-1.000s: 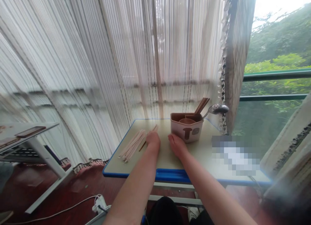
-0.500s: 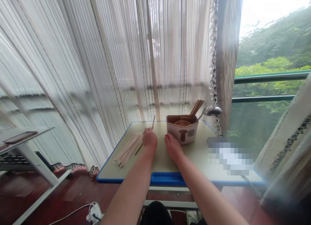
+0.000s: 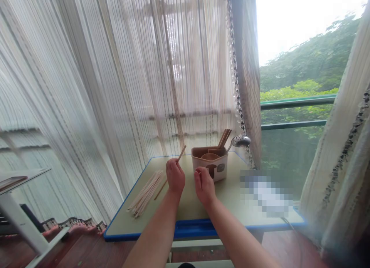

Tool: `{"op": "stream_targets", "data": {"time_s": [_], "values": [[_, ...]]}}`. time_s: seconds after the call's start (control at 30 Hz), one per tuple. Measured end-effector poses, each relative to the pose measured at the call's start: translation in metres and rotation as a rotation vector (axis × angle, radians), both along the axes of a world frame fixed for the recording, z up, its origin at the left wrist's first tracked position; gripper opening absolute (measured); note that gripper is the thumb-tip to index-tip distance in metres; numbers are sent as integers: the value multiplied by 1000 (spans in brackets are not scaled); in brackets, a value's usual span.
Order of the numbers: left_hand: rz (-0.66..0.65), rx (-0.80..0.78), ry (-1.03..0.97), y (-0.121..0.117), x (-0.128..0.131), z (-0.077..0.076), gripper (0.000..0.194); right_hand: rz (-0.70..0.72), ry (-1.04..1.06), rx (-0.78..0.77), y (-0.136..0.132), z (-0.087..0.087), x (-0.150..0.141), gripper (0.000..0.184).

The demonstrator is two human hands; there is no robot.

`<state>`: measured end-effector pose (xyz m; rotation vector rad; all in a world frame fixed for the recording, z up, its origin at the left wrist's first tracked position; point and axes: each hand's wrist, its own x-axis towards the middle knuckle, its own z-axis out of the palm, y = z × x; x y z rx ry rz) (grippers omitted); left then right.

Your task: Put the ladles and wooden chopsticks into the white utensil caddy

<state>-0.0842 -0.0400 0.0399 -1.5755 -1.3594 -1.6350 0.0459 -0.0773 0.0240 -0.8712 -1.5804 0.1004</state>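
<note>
My left hand (image 3: 175, 177) is raised a little above the table and closed on a brown chopstick (image 3: 181, 153) that points up and to the right. Left of it a bundle of pale chopsticks (image 3: 145, 192) lies on the beige table with a blue rim (image 3: 190, 228), with one darker stick at its right edge. My right hand (image 3: 204, 184) is curled just in front of a white holder box with a brown mushroom print (image 3: 211, 165). The box holds brown chopsticks (image 3: 224, 138), a round brown item and a metal strainer ladle (image 3: 239, 141).
Sheer string curtains (image 3: 138, 79) hang right behind the table. A window with a green railing (image 3: 295, 103) is on the right, with another curtain (image 3: 343, 152) beside it. A blurred patch (image 3: 267, 194) covers the table's right part. A white side table (image 3: 17, 206) stands at the left.
My left hand has lifted a brown chopstick off the table from beside the bundle. My right hand has curled up and risen. The view has tilted upward and shifted.
</note>
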Motion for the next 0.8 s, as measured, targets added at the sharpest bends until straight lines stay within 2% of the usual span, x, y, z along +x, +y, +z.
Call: {"op": "stream_targets", "data": {"time_s": [0.2, 0.43, 0.8], "values": [[-37, -16, 227, 0, 7, -9, 15, -26, 70, 30, 2, -2, 1, 19], [-65, -40, 370, -3, 11, -13, 15, -36, 125, 53, 4, -1, 2, 33], [-41, -210, 452, -3, 14, -17, 16, -2, 95, 113, 3, 0, 5, 19]]}}
